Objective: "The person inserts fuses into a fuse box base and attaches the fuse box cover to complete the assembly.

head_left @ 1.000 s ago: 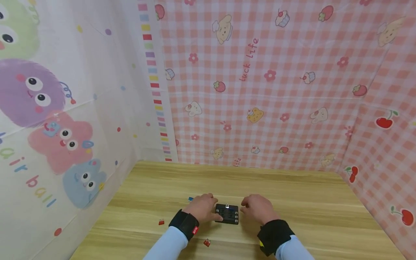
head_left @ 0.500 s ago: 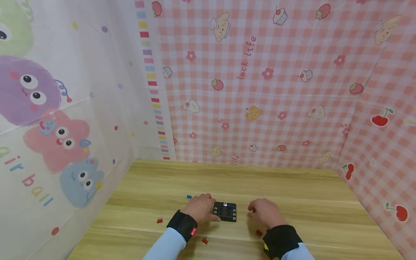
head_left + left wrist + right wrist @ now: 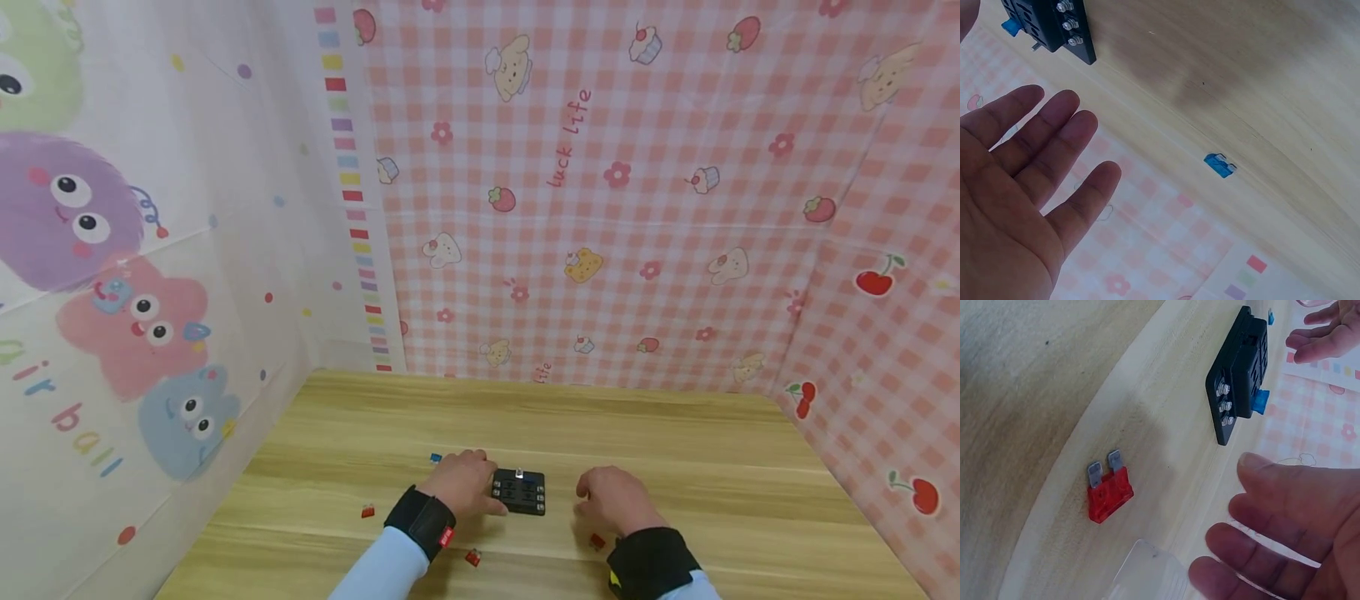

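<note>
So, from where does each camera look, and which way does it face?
Head: worn on the head, faces forward and down at the table, block and cloth; left hand, right hand and sleeves show.
Left wrist: on that wrist, faces a blue fuse and part of the block; left hand shows.
Right wrist: on that wrist, faces a red fuse and the block; right hand shows, left hand too.
Both wrist views share the block.

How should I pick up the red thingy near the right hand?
Probably pinch the red fuse by its plastic body, from above, on the end opposite its metal legs: it lies flat, with the legs sticking out one side.
</note>
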Tool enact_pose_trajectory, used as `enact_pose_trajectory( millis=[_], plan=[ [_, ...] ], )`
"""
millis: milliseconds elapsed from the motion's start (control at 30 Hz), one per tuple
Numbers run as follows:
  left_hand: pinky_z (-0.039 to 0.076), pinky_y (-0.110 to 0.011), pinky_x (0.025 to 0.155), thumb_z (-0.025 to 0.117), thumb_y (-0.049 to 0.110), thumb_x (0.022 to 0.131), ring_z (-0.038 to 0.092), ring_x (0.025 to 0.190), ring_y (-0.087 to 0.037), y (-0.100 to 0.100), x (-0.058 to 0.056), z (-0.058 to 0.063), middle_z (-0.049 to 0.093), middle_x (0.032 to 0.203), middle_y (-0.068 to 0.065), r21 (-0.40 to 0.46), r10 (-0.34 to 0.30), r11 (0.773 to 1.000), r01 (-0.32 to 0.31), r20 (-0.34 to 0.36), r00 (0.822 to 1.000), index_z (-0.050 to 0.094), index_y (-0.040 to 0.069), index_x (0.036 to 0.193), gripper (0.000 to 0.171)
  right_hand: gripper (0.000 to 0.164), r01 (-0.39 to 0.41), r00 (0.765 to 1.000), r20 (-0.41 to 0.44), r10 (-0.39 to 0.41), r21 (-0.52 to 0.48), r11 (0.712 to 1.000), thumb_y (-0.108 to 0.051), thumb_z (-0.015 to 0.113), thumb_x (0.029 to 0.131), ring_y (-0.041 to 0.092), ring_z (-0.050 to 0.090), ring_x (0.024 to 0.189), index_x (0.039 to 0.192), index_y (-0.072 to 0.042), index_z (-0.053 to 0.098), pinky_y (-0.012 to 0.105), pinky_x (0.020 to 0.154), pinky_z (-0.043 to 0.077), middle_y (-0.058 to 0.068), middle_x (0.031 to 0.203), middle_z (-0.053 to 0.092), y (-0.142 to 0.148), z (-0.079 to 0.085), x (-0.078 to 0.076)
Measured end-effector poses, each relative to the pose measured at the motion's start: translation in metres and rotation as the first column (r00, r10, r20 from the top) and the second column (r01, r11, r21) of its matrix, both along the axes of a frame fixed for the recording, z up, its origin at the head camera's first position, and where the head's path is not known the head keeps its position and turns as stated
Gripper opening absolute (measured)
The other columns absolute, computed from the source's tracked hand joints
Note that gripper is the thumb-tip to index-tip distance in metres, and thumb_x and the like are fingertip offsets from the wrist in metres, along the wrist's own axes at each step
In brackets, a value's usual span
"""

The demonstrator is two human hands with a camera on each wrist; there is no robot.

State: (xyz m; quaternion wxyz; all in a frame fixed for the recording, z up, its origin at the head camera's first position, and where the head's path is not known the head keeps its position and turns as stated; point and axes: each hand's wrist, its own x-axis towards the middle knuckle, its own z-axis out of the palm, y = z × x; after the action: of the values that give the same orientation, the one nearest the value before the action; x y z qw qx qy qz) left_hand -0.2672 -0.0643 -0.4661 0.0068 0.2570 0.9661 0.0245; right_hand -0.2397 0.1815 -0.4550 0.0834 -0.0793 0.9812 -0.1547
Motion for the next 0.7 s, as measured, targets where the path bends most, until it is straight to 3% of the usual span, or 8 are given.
enact_pose_trajectory(
  millis=[233,433,700],
  plan=[
    [0.051,-0.043,0.084,0.079,0.058,0.075,0.063,0.096,-0.023,-0.003,0.003,0.003,0.067,0.106,-0.005,0.012,0.012,1.0,-0.012,0.013,1.0,0.072,0.011,0.114,0.061,0.01,0.035,0.998,0.052,-0.036,0.037,0.999,-0.011,0.079,0.081,0.02,0.053,0.07,0.084,-0.008,0.07,0.04,0.07,0.048,0.001,0.078,0.061,-0.002,0.005,0.01],
    [0.05,-0.044,0.086,0.079,0.058,0.075,0.062,0.096,-0.022,-0.003,0.004,0.003,0.067,0.105,-0.005,0.028,0.02,0.999,-0.021,0.034,0.999,0.072,0.011,0.115,0.063,0.021,0.039,0.998,0.054,-0.044,0.091,0.995,-0.014,0.084,0.076,0.019,0.05,0.064,0.071,-0.011,0.064,0.036,0.063,0.044,0.0,0.068,0.056,-0.002,0.007,0.018],
    [0.051,-0.044,0.083,0.08,0.057,0.074,0.063,0.093,-0.022,-0.002,0.008,0.005,0.067,0.104,-0.006,0.028,0.042,0.999,-0.044,0.062,0.997,0.072,0.011,0.114,0.062,0.021,0.058,0.995,0.068,-0.066,0.116,0.992,-0.011,0.084,0.074,0.02,0.052,0.067,0.072,-0.011,0.063,0.039,0.063,0.046,0.0,0.073,0.056,0.002,0.001,0.02]
  ],
)
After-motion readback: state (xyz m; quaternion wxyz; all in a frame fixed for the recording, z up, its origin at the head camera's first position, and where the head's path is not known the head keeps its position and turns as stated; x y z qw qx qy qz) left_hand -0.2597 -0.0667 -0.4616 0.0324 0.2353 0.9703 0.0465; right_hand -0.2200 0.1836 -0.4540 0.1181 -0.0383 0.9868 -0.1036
